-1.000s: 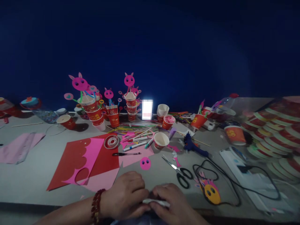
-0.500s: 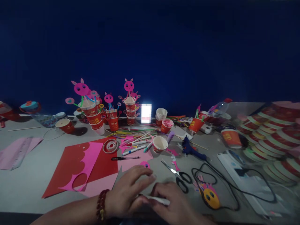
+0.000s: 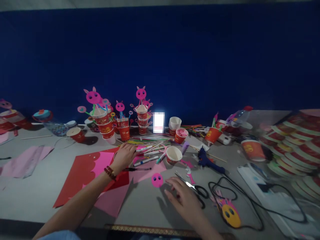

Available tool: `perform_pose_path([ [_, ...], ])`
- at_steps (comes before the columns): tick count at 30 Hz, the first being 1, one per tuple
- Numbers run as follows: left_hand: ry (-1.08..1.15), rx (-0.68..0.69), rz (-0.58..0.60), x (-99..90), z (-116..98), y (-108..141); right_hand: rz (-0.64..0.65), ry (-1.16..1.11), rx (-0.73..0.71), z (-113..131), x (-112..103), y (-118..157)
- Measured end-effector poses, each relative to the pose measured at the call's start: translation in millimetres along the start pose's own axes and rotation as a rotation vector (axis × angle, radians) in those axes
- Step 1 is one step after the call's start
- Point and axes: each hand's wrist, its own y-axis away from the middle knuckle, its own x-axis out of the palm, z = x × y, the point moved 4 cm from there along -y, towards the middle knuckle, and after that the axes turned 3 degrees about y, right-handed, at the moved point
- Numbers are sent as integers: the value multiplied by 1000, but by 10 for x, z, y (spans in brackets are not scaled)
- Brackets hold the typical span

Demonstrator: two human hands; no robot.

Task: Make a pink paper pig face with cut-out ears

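Observation:
My left hand (image 3: pixel 125 155) is stretched over the red paper (image 3: pixel 71 176), its fingers closed at the end of a white marker (image 3: pixel 144 148). This marker points right, above the other pens, and the hand covers most of the tape roll there. Low over the table hovers my right hand (image 3: pixel 183 196), fingers apart and holding nothing. Just left of its fingertips lies a round pink paper face (image 3: pixel 157 180) with two dark eyes. Black-handled scissors (image 3: pixel 200 191) lie partly behind the right hand.
A white paper cup (image 3: pixel 174 155) stands beyond the pink face. Blue glue gun (image 3: pixel 208 161) and black cord lie to the right, near a yellow paper face (image 3: pixel 231 215). Stacked red cups with pink faces (image 3: pixel 102 123) stand at the back; more cup stacks (image 3: pixel 295 143) rise at right.
My hands have come apart from around a slim white object. The left has moved forward and left to the pens; the right has opened and lifted, uncovering the pink face.

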Motion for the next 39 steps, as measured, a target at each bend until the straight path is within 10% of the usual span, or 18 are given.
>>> perform_pose_path([
  [13,319,79,219,195,-1150,325,43,55,21,-73,149,-69],
  [39,428,23,273,281,-1317,410,-112,24,-6,-313,273,63],
])
